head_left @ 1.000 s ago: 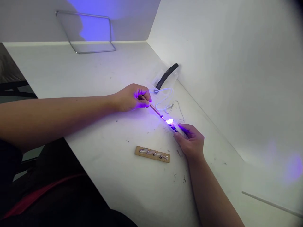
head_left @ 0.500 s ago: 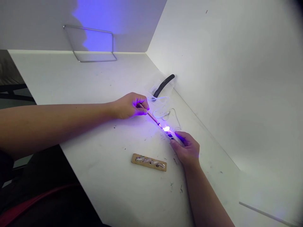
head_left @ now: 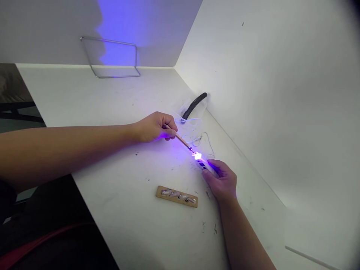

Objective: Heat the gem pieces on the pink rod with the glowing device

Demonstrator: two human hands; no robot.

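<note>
My left hand (head_left: 157, 127) pinches a slim rose-gold pen-like stick (head_left: 183, 141) that slants down to the right. At its tip, something small sits right against the bright violet glow; the glare hides its shape. The glow comes from the head of a white handheld UV lamp (head_left: 209, 167) with dark panels along its side. Wrapped around the lamp's body is my right hand (head_left: 223, 180), thumb on the near side. Below them, a tan strip (head_left: 163, 194) lies on the white table (head_left: 120, 221), bearing several small, glossy, pale elongated pieces.
A curved black handle (head_left: 194, 106) rests on clear plastic near the right wall. A thin white cable (head_left: 208, 141) loops behind the lamp. Against the back wall leans a bent metal wire frame (head_left: 118, 77). Dark specks and scratches mark the table.
The view has shifted slightly, so most things sit a little lower. The stick's tip has shifted slightly at the glowing lamp head. Both hands keep their hold.
</note>
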